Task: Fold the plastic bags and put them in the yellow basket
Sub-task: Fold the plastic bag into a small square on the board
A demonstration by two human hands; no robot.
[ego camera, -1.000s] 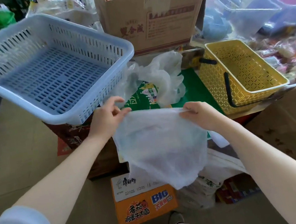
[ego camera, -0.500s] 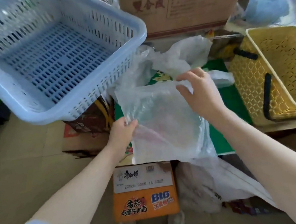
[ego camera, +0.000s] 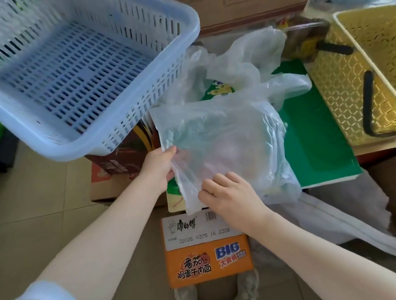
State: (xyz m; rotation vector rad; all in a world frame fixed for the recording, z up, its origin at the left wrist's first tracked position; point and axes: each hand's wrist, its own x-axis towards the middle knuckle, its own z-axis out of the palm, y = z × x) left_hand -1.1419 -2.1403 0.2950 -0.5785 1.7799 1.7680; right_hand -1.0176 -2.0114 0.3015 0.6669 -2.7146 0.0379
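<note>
Left of the one yellow basket [ego camera: 337, 93], on the green board [ego camera: 319, 142], I am seeing one clear plastic bag [ego camera: 221, 143] lying flattened, with a second crumpled bag [ego camera: 242, 58] lying behind it. Two hands are working it: the left hand [ego camera: 157, 167] is pinching its left edge, the right hand [ego camera: 232, 196] is pinching its near edge. One blue basket [ego camera: 72, 73] is sitting farther left.

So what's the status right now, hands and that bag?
Left hand pinches the plastic bag at its left edge; right hand grips its near edge. Bag not folded yet. Yellow basket sits to the right, nothing in the way.
</note>
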